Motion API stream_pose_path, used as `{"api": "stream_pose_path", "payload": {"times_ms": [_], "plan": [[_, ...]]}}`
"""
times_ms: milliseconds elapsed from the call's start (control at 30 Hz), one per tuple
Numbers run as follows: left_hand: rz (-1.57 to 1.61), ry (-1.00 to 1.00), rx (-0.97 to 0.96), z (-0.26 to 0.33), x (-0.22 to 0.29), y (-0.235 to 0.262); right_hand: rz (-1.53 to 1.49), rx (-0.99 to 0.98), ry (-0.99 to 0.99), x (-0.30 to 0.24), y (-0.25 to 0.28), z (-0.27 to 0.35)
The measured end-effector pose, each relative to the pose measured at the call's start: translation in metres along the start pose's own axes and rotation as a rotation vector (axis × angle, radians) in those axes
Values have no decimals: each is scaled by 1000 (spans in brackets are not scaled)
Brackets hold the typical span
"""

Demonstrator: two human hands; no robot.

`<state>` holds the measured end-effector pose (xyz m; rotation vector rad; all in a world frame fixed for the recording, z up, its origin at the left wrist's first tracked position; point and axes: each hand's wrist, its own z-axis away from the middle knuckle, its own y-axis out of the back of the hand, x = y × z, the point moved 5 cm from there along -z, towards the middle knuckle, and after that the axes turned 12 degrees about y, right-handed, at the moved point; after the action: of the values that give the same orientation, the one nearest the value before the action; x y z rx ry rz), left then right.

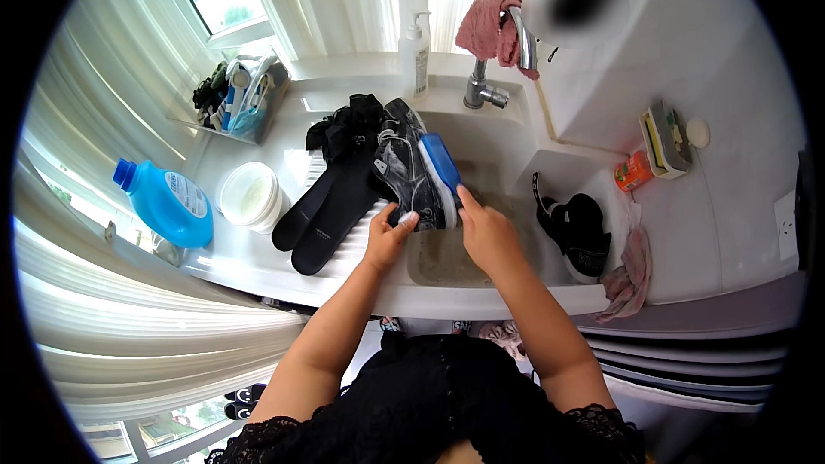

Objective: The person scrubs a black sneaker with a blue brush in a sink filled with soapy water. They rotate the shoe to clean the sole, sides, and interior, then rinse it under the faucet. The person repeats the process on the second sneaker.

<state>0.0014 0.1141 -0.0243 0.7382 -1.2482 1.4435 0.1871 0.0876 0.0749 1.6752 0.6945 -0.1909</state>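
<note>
A dark sneaker (400,174), streaked with whitish suds, lies over the left edge of the sink basin (434,262). My left hand (389,236) is closed on its near end, thumb on top. In my right hand (486,232) is a blue scrub brush (440,165), pressed along the shoe's right side at the sole. The brush's bristles are mostly hidden against the shoe. Two black insoles (337,222) lie on the ribbed drainboard left of my left hand, with a bunch of black laces or cloth (351,129) beyond them. Murky water stands in the basin.
A blue detergent bottle (176,204) and white tub (251,193) stand at left, a clear bin (249,99) behind. A pump bottle (415,56) and faucet (479,90) draped with a pink cloth (490,27) are at the back. Another black shoe (584,236) sits at right.
</note>
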Motion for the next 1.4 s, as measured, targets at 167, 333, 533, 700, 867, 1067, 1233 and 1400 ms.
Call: {"api": "stream_pose_path", "payload": {"times_ms": [167,333,533,700,867,1067,1233,1400], "plan": [[26,-27,18,2,2,6,268,-113,187,-54,-7,45],[23,-35,11,-4,-1,8,238,-137,180,-51,-4,46],[220,-35,64,-10,0,12,67,-63,164,-39,5,27],[553,8,133,-13,18,22,-376,120,159,-12,36,47],[725,88,-6,-6,20,29,-514,158,165,-2,-17,9],[625,120,101,-8,17,40,-530,15,179,-10,-12,11],[612,193,11,-11,18,40,-413,197,165,35,-34,-10],[622,169,34,-8,21,38,-366,-22,103,4,-11,-1]]}}
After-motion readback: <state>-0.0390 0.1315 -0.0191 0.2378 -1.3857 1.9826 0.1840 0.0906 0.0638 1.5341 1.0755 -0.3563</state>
